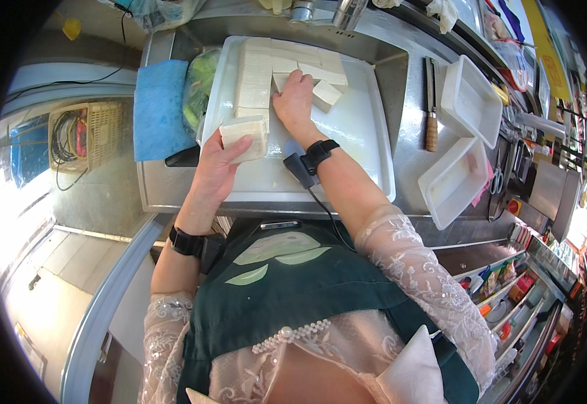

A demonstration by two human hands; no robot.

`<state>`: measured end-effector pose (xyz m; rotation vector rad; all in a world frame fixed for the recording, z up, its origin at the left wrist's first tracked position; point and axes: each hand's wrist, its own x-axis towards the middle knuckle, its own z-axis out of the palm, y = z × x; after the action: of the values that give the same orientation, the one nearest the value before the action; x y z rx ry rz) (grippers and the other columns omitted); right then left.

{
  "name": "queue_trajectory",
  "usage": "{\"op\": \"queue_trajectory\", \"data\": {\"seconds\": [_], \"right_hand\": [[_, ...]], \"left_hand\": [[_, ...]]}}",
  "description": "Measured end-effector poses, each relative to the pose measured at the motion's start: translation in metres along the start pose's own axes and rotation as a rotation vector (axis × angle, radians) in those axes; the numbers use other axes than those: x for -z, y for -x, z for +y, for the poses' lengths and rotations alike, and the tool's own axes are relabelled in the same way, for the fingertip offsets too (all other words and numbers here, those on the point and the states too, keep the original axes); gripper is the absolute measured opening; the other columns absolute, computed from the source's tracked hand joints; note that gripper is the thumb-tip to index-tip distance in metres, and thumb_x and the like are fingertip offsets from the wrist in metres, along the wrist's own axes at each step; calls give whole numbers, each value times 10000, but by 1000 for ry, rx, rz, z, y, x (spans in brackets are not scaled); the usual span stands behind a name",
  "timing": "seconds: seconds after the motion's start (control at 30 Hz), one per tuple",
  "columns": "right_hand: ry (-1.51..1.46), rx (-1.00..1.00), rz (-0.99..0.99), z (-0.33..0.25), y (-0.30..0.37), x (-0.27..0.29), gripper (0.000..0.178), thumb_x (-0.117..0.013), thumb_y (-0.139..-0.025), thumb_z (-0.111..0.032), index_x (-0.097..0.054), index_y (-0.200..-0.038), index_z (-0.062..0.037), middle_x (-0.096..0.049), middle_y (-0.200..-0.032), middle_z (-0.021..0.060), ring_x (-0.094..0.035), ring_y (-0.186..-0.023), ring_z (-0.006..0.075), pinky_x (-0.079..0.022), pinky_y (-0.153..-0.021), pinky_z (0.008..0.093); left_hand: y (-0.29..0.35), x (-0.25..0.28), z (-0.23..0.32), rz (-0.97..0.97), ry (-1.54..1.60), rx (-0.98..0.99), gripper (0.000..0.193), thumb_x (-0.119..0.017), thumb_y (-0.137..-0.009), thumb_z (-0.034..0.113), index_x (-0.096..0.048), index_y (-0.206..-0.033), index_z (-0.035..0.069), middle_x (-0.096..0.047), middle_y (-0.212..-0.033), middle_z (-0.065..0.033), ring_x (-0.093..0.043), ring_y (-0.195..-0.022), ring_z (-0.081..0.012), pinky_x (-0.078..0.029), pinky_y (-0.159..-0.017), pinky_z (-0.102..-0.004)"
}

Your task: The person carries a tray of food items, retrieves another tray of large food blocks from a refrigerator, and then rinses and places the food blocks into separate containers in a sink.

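Note:
White blocks of tofu (256, 74) stand in rows over the far part of a white tray (374, 148). My left hand (216, 165) is closed around a piece of tofu (247, 138), thumb on its near face, held above the tray's left side. It may be more than one slab. Among the rows, my right hand (295, 104) has its fingers bent around a tofu block (280, 81), which they partly hide. Just right of those fingers, one loose block (325, 95) sits askew. Wet liquid shines on the tray's bare part.
The tray rests over a steel sink (394, 74) with a faucet (350, 12) behind. Left of it lie a folded blue cloth (163, 111) and bagged green vegetables (202, 87). To the right are a wooden-handled knife (431, 131) and two white tubs (471, 101).

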<state>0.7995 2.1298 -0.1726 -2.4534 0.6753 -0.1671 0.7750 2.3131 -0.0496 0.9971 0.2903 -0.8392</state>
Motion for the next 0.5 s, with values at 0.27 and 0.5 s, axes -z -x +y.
{"op": "queue_trajectory", "data": {"seconds": [0.27, 0.5], "right_hand": [[-50, 122, -275, 23, -10, 31, 469, -723, -679, -121, -461, -1044, 11, -531, -1010, 237, -535, -979, 401, -469, -843, 427], [85, -21, -167, -5, -10, 12, 502, -734, -708, -217, -453, -1036, 39, -541, -990, 245, -545, -972, 393, -468, -836, 428]], "left_hand": [[6, 4, 5, 12, -13, -14, 420, -668, -857, 76, -493, -1230, -6, -609, -1143, -76, -592, -1036, -163, -477, -899, -314], [3, 3, -1, -7, -9, 4, 415, -658, -866, 82, -490, -1237, 0, -606, -1150, -75, -590, -1045, -167, -471, -910, -321]]}}
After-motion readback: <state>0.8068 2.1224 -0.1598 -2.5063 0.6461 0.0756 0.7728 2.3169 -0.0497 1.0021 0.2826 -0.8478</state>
